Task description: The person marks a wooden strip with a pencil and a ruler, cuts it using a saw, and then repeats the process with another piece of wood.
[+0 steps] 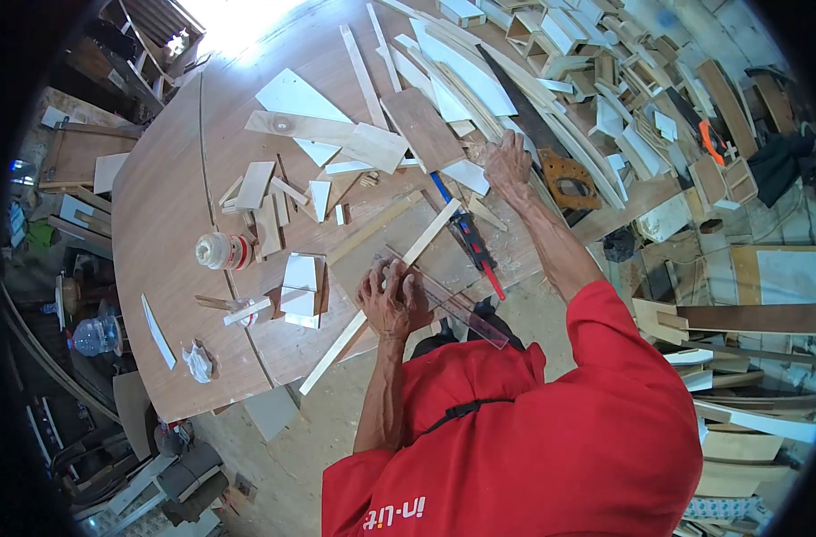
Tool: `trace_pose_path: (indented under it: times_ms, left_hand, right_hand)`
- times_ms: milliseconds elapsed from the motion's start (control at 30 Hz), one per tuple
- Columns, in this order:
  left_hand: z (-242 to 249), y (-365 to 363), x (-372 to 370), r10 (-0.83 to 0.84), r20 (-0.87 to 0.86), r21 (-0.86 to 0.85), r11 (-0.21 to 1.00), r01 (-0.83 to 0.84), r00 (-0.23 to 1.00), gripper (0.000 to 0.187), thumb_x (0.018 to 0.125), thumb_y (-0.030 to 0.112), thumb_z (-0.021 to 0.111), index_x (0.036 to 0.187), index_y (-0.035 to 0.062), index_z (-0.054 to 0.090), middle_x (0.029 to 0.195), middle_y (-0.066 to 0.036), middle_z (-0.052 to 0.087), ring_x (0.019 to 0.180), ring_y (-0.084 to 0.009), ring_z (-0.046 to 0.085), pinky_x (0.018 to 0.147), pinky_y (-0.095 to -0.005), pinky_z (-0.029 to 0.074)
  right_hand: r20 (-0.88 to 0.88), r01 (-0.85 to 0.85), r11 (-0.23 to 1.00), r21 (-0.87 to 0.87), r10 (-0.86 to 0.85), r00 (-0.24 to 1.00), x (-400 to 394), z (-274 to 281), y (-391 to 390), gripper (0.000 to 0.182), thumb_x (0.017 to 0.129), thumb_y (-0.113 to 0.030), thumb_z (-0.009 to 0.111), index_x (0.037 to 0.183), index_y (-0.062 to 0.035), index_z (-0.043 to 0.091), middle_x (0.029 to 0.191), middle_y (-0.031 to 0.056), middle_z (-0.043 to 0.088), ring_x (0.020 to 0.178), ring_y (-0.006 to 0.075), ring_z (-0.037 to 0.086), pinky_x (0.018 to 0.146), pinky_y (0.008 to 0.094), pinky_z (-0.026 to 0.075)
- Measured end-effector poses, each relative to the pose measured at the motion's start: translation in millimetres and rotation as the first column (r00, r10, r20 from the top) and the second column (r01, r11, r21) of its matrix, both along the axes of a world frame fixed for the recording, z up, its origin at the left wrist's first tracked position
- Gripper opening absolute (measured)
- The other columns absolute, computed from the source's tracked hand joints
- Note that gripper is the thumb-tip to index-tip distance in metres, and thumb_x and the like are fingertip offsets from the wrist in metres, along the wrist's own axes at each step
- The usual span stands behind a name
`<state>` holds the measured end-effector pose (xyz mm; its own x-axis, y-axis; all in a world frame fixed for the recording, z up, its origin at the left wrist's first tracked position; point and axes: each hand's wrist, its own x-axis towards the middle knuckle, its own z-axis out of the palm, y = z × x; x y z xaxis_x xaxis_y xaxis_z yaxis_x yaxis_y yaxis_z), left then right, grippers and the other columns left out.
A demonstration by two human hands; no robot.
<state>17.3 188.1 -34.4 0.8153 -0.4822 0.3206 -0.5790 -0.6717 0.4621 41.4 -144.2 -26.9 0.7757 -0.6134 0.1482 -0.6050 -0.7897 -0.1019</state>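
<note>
My left hand (388, 300) presses down on a long, narrow wooden strip (335, 352) with its fingers bent around it. A clear plastic ruler (466, 318) runs from beneath that hand towards my body, crossing the strip. My right hand (508, 166) is farther up the table with fingers curled, beside the long wooden strips and some shavings; what it holds, if anything, is hidden. Between the two hands lies a long blue, black and red tool (469, 237). Under the strip is a flat board (363, 268).
A handsaw (569, 183) with a wooden handle rests right of my right hand. Board offcuts (305, 94) and a jar (225, 251) are spread over the wooden table (157, 224). Small wooden frames (560, 36) pile up at the back right. Crumpled white plastic (197, 362) lies near the front edge.
</note>
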Motion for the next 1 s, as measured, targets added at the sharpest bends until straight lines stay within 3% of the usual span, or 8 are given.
trace_pose_path:
  times_ms: [467, 567, 700, 800, 867, 900, 967, 1000]
  left_hand:
    - [-2, -1, 2, -0.013, 0.049, -0.001, 1.0, 0.013, 0.999, 0.033, 0.083, 0.028, 0.068, 0.114, 0.0178, 0.065, 0.121, -0.001, 0.056, 0.112, -0.0273, 0.05, 0.098, -0.0448, 0.035]
    - [-2, 0, 2, -0.001, 0.06, 0.012, 1.0, 0.0, 0.998, 0.033, 0.083, 0.028, 0.068, 0.115, 0.0178, 0.065, 0.12, -0.001, 0.056, 0.112, -0.0271, 0.05, 0.098, -0.0447, 0.035]
    - [-5, 1, 3, -0.012, 0.032, -0.01, 1.0, 0.013, 0.999, 0.034, 0.082, 0.029, 0.068, 0.115, 0.0181, 0.065, 0.119, -0.001, 0.057, 0.111, -0.0268, 0.051, 0.097, -0.0451, 0.035]
    - [-5, 2, 3, 0.004, 0.046, -0.015, 1.0, -0.004, 0.999, 0.035, 0.081, 0.03, 0.069, 0.114, 0.0189, 0.065, 0.12, 0.0, 0.057, 0.111, -0.0263, 0.051, 0.097, -0.0451, 0.036]
    - [-6, 2, 3, 0.003, 0.041, -0.027, 1.0, -0.002, 0.999, 0.035, 0.08, 0.031, 0.069, 0.114, 0.0199, 0.065, 0.12, 0.0, 0.056, 0.112, -0.026, 0.05, 0.097, -0.0451, 0.035]
    - [-7, 2, 2, 0.01, 0.033, -0.023, 1.0, -0.009, 0.999, 0.035, 0.08, 0.031, 0.069, 0.114, 0.0199, 0.065, 0.12, 0.0, 0.056, 0.112, -0.026, 0.05, 0.097, -0.0451, 0.035]
    - [-8, 3, 3, 0.002, 0.034, -0.024, 1.0, -0.001, 0.999, 0.034, 0.081, 0.031, 0.068, 0.114, 0.0204, 0.065, 0.121, 0.0, 0.056, 0.113, -0.0261, 0.049, 0.098, -0.0451, 0.035]
    - [-6, 2, 2, 0.007, 0.034, -0.026, 1.0, -0.006, 0.999, 0.034, 0.082, 0.032, 0.068, 0.113, 0.0203, 0.065, 0.121, 0.0, 0.056, 0.114, -0.0264, 0.049, 0.099, -0.045, 0.035]
  right_hand:
    - [-0.074, 0.067, 0.994, 0.086, -0.061, 0.995, 11, 3, -5, 0.031, 0.086, -0.026, 0.061, 0.103, 0.001, 0.063, 0.123, 0.016, 0.043, 0.12, 0.0341, 0.04, 0.09, 0.0518, 0.046]
    - [0.169, 0.063, 0.995, 0.075, -0.075, 0.983, 15, 8, -1, 0.032, 0.087, -0.022, 0.06, 0.106, 0.0031, 0.058, 0.119, 0.0179, 0.049, 0.116, 0.0335, 0.047, 0.089, 0.0483, 0.046]
    - [0.653, -0.234, 0.75, 0.618, -0.324, 0.685, 13, 45, 14, 0.025, 0.095, -0.023, 0.05, 0.102, 0.0006, 0.053, 0.081, 0.0169, 0.062, 0.074, 0.0346, 0.062, 0.072, 0.0443, 0.048]
    - [0.729, -0.265, 0.817, 0.511, -0.249, 0.637, -5, 49, 38, 0.026, 0.097, -0.025, 0.05, 0.1, -0.0003, 0.056, 0.072, 0.01, 0.059, 0.062, 0.026, 0.058, 0.065, 0.0391, 0.049]
    - [0.371, -0.223, 0.362, 0.905, -0.418, 0.829, -26, 54, 60, 0.034, 0.1, -0.031, 0.044, 0.094, -0.0008, 0.059, 0.071, 0.0048, 0.056, 0.06, 0.0159, 0.053, 0.063, 0.0307, 0.048]
    - [0.363, -0.218, 0.357, 0.908, -0.413, 0.835, -33, 47, 70, 0.034, 0.1, -0.031, 0.044, 0.094, -0.0008, 0.059, 0.071, 0.0048, 0.056, 0.06, 0.0159, 0.053, 0.063, 0.0307, 0.048]
    - [0.422, -0.636, -0.07, 0.768, -0.692, 0.586, -41, 27, 92, 0.043, 0.102, -0.04, 0.04, 0.092, -0.0031, 0.058, 0.069, 0.001, 0.051, 0.059, 0.0091, 0.047, 0.057, 0.0269, 0.044]
    - [0.416, -0.543, 0.073, 0.837, -0.729, 0.544, -40, 24, 104, 0.05, 0.102, -0.044, 0.035, 0.086, -0.004, 0.06, 0.063, -0.0006, 0.047, 0.057, 0.0075, 0.046, 0.056, 0.0245, 0.043]
